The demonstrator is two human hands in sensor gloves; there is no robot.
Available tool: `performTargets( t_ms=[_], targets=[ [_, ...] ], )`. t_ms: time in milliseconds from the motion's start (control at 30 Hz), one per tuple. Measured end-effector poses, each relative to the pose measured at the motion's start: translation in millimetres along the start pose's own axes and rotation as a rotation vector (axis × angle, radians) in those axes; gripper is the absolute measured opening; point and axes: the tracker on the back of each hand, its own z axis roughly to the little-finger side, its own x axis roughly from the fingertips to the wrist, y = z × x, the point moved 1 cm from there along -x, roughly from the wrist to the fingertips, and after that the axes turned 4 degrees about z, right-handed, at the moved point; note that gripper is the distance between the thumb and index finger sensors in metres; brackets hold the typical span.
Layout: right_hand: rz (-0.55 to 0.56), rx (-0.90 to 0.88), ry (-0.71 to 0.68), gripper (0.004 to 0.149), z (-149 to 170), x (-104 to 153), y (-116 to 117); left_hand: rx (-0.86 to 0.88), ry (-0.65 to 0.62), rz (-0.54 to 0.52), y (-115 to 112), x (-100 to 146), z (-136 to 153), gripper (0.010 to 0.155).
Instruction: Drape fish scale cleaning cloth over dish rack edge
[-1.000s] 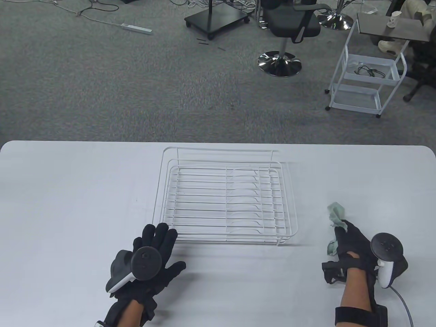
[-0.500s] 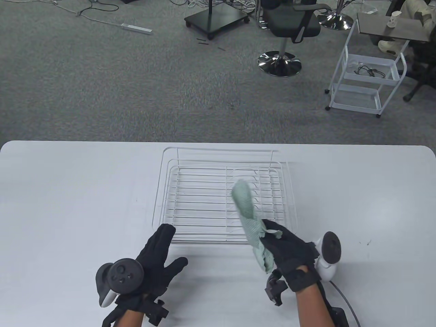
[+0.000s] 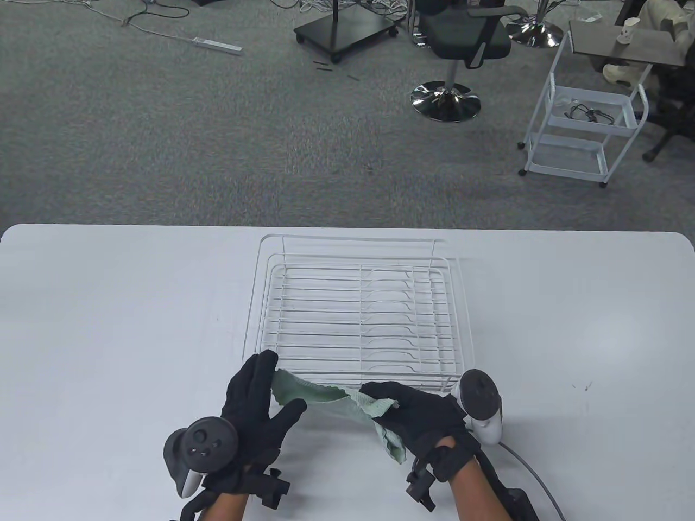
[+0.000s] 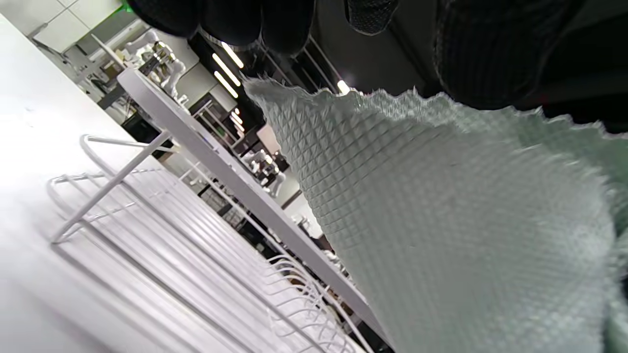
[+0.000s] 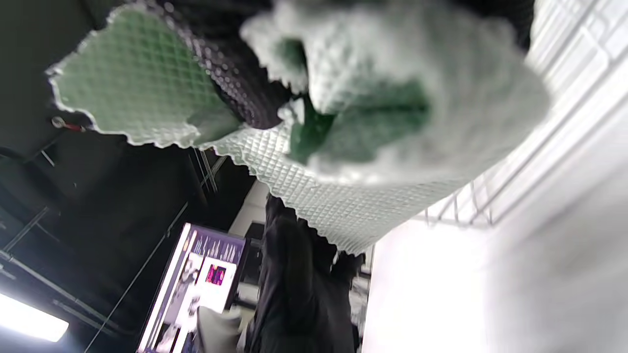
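Observation:
A pale green textured cloth (image 3: pixel 326 399) stretches between both hands just in front of the white wire dish rack (image 3: pixel 358 312), near its front edge. My right hand (image 3: pixel 399 410) grips the cloth's right end, with a bunch hanging below the palm. My left hand (image 3: pixel 269 393) holds the cloth's left end between thumb and fingers. The cloth fills the left wrist view (image 4: pixel 441 220) and the right wrist view (image 5: pixel 373 127), with rack wires (image 4: pixel 162 220) beside it.
The rack stands in the middle of the white table (image 3: pixel 108 304). Beyond the table's far edge are grey carpet, an office chair (image 3: pixel 461 49) and a white trolley (image 3: pixel 586 125).
My right hand carried the cloth from the table's right side over the rack, then down to its front edge. My left hand has taken hold of the cloth's free end.

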Motion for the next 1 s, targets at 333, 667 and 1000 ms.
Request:
performTargets(
  t_ms=[333,667,1000],
  targets=[
    [-0.103,-0.067,0.005,0.038,1,-3,21,0.021,-0.065,0.122,-13,-4,-13,0.043],
    [0.172,-0.093,-0.086,0.036,-15,6,5,-0.135,-0.107,0.105,0,-4,-22,0.044],
    [0.186,-0.212,-0.119,0.035,-23,15,-20,-0.164,-0.06,0.091,26,-1,-5,0.045]
  ],
)
